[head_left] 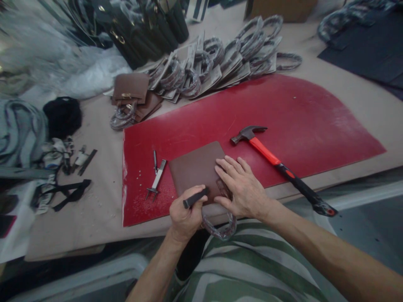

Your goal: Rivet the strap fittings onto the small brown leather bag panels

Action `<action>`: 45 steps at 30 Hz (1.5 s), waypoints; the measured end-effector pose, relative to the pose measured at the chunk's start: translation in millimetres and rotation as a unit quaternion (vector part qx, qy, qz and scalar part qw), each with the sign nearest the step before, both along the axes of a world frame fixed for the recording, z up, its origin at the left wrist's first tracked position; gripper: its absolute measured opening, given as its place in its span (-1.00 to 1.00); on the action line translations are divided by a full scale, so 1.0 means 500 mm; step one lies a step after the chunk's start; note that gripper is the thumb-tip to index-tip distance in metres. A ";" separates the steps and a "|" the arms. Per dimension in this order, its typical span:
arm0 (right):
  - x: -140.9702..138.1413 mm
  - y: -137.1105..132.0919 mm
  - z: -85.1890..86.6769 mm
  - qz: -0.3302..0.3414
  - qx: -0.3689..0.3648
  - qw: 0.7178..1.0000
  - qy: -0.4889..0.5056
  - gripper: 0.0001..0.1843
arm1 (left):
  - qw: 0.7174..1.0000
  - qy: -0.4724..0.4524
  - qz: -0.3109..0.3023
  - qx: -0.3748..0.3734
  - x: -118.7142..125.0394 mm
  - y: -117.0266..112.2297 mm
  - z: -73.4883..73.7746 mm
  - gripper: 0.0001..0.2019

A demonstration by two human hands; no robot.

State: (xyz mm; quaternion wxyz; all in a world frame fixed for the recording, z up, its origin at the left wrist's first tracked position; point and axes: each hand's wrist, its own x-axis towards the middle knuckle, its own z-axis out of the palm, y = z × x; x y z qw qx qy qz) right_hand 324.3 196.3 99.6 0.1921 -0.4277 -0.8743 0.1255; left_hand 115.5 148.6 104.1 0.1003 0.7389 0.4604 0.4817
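A brown leather bag panel [197,165] lies flat near the front edge of a red board [302,121]. At its near side hangs a bag handle [223,233] wrapped in clear plastic. My left hand [184,216] is closed around a short black rod-like tool, probably a punch [195,198], over the panel's near part; its tip is hidden. With fingers stretched out, my right hand [244,188] rests flat on the panel's right side. A claw hammer [262,151] with an orange and black handle lies just right of that hand.
Left of the panel lie a metal two-pronged tool [156,180] and a thin dark rod [155,161]. Brown panels with handles [130,90] and several stacked, plastic-wrapped handle pieces [214,63] line the back. Dark bags [141,33] stand behind. Black straps [72,193] lie at left.
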 end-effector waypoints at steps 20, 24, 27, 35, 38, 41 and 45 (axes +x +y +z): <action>0.000 0.001 0.003 -0.002 -0.010 1.000 0.001 -0.14 | 1.000 0.017 0.009 -0.003 0.014 0.008 0.002 -0.85; 0.000 0.001 0.008 -0.002 -0.006 1.000 0.001 -0.15 | 0.999 0.031 0.017 -0.032 0.019 0.017 0.007 -0.87; 0.002 0.001 0.009 -0.003 -0.009 1.000 0.001 -0.14 | 0.998 0.037 0.017 -0.052 0.020 0.019 0.003 -0.87; 0.008 0.007 0.006 0.010 -0.012 0.999 0.032 -0.15 | 0.997 0.029 0.011 -0.071 0.018 0.017 -0.008 -0.87; 0.047 0.016 0.024 -0.041 0.029 0.997 0.057 -0.33 | 0.996 0.029 0.009 -0.081 0.018 0.018 -0.006 -0.88; 0.108 0.027 0.052 -0.184 0.083 0.979 -0.035 -0.47 | 0.995 0.021 0.004 -0.095 0.019 0.020 -0.005 -0.88; 0.170 0.042 0.082 -0.268 -0.010 0.944 -0.195 -0.73 | 0.996 0.009 0.007 -0.094 0.022 0.022 -0.006 -0.89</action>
